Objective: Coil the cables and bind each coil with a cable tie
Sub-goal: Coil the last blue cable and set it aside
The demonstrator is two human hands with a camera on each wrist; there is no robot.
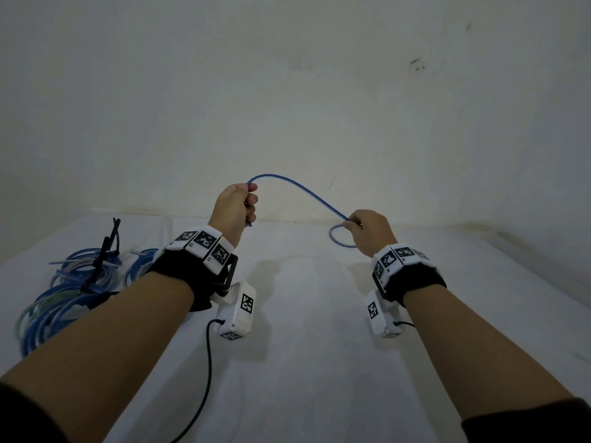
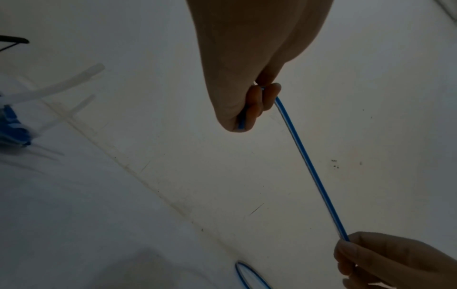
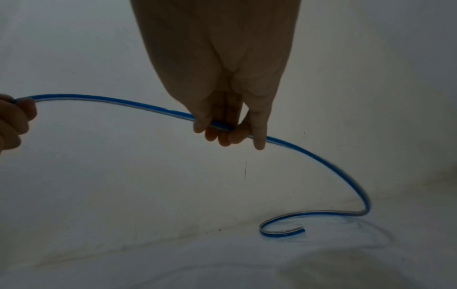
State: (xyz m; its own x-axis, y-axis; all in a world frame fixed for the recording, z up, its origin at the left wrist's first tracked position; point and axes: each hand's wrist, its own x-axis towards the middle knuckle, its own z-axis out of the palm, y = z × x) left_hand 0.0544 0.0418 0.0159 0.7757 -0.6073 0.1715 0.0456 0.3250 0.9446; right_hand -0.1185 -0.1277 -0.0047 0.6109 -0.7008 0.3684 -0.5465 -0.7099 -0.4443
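The blue cable (image 1: 297,187) arches between the left hand (image 1: 235,206) and the right hand (image 1: 371,227), both clamped on it, its tail curling below the right hand.

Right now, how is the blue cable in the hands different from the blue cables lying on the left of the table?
The held cable is one loose strand, stretched between the left hand and the right hand; the coiled cables are wound into rings.

The held cable is mostly lifted, with only its curled tail on the table; the coiled cables lie flat.

The coiled cables have cable ties on them; the held cable has none.

Both are blue.
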